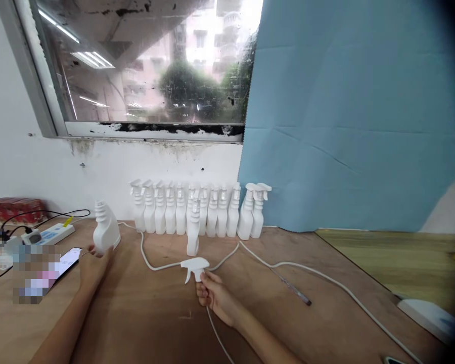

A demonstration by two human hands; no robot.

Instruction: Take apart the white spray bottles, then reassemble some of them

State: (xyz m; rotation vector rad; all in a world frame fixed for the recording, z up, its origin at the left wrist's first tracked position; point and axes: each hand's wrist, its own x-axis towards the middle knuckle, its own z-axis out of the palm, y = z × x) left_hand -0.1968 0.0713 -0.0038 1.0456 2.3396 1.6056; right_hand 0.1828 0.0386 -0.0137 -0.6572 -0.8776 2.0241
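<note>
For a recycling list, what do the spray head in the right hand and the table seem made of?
The spray head: likely moulded plastic, smooth and opaque white, judging by its rounded, even surface.
The table: probably wood or plywood, fairly dull, from its mottled brown tone; laminate is possible.

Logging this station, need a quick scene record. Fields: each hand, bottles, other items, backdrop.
left hand: at the base of a headless white bottle; firmness of grip unclear
right hand: holds a loose white trigger head by its lower end
row: white spray bottles with trigger heads on, upright, along the wall
front bottle: one more, standing just ahead of the row
table: brown surface, white cable, phone, power strip, red box
backdrop: window, blue sheet
</note>
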